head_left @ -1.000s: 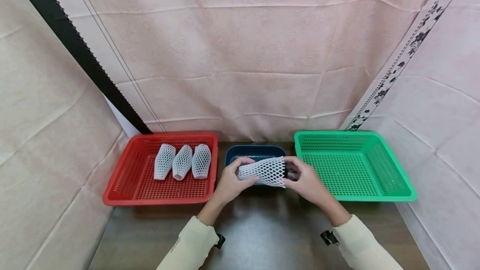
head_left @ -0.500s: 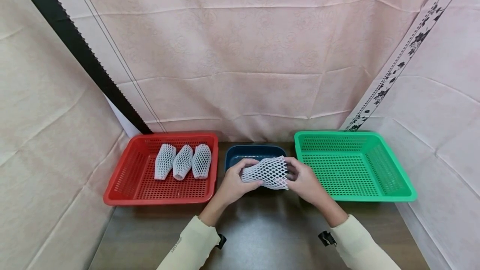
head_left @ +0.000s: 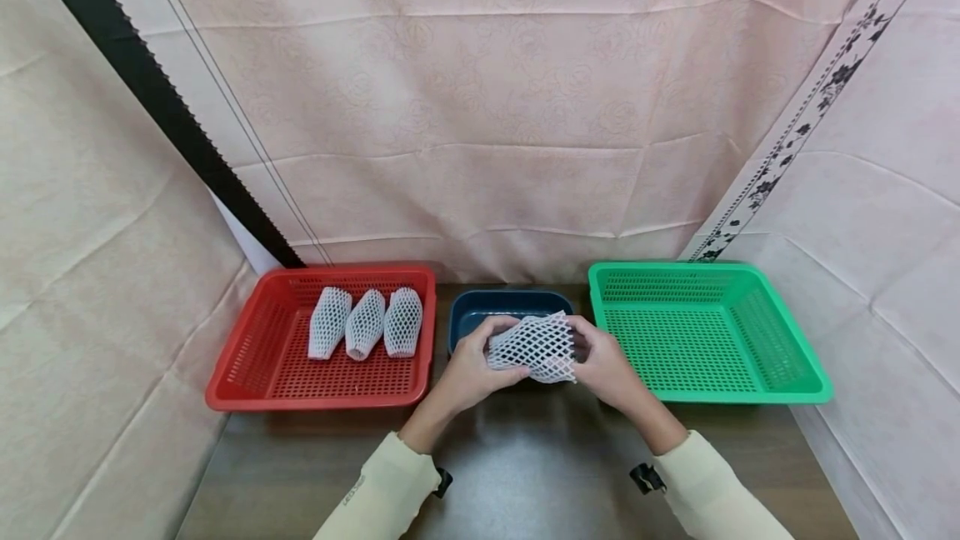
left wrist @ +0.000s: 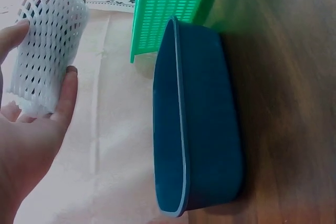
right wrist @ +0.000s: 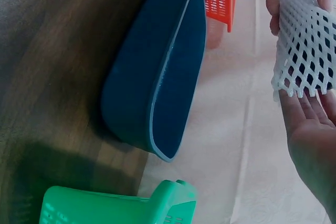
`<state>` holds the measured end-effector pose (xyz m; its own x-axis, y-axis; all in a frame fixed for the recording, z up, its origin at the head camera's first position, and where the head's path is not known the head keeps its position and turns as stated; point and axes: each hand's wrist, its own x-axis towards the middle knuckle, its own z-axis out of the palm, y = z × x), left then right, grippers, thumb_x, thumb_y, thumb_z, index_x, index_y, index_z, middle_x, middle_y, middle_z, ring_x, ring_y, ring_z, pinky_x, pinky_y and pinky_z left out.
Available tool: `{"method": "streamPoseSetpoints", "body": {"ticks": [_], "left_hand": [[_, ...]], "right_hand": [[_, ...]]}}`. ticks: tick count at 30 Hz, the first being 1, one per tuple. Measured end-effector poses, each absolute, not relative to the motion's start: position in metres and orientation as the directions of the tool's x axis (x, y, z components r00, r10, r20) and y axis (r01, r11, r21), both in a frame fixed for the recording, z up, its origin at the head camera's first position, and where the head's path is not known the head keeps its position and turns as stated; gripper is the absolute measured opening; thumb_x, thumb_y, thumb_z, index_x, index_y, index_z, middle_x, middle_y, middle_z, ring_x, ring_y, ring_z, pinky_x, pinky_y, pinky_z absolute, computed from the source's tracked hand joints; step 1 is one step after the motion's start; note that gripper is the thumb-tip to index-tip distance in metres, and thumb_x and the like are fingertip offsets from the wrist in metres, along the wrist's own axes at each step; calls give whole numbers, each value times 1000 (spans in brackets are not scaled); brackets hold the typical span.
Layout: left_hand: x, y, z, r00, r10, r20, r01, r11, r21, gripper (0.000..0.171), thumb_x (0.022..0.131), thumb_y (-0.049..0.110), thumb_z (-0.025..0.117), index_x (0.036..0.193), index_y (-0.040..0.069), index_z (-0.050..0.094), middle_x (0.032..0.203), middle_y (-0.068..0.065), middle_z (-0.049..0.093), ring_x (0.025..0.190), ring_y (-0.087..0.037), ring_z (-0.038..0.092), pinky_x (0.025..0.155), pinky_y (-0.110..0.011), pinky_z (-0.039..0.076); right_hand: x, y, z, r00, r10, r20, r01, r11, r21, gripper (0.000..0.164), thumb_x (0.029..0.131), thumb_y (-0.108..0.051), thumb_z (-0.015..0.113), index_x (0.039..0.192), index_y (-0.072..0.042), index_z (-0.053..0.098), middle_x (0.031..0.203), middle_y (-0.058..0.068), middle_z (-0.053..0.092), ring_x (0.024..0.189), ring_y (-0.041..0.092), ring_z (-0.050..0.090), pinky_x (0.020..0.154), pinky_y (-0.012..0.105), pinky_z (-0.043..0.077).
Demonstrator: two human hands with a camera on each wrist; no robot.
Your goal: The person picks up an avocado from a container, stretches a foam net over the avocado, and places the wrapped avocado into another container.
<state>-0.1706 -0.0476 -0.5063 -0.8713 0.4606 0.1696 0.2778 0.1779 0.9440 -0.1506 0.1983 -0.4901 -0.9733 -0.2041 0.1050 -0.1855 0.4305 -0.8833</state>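
Note:
A white foam net sleeve (head_left: 531, 347) is held between both hands, above the front of the dark blue tray (head_left: 465, 307). My left hand (head_left: 471, 367) grips its narrower left end, thumb on the near side and fingers on the far side. My right hand (head_left: 609, 363) holds the wide right end by its edge, with some fingers hidden behind or inside the net. In the right wrist view something dark shows through the mesh of the sleeve (right wrist: 304, 40); what it is cannot be made out. The tray (left wrist: 205, 114) stands below the hands.
To the left stands a red basket (head_left: 247, 357) with three net-covered things (head_left: 365, 323) lying side by side. A green basket (head_left: 750, 397) stands at the right, nothing visible in it. Both rest on a brown wooden table (head_left: 540, 473) before a pale cloth backdrop (head_left: 480, 107).
The right hand has shifted slightly left, toward the left hand. The net sleeve looks shorter and bunched wider between them, and the black patch seen near the right fingers is now covered.

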Motion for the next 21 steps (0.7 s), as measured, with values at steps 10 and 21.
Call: {"method": "streamPoseSetpoints", "body": {"ticks": [10, 21], "left_hand": [[-171, -43, -491, -840, 508, 191, 479, 528, 701, 86, 82, 43, 86, 153, 19, 43, 145, 0, 57, 125, -21, 53, 104, -46, 49], [-169, -35, -481, -819, 541, 189, 561, 689, 458, 96, 81, 48, 85, 157, 17, 36, 151, -8, 53, 130, -28, 57, 108, -51, 50]], "right_hand": [[-148, 192, -491, -977, -193, 96, -185, 520, -834, 54, 87, -7, 78, 136, -7, 58, 124, 13, 68, 108, 26, 66, 97, 49, 57], [-151, 178, -488, -970, -178, 167, -240, 580, -779, 50, 83, 6, 71, 130, -4, 60, 120, 11, 66, 106, 26, 67, 92, 46, 59]]}}
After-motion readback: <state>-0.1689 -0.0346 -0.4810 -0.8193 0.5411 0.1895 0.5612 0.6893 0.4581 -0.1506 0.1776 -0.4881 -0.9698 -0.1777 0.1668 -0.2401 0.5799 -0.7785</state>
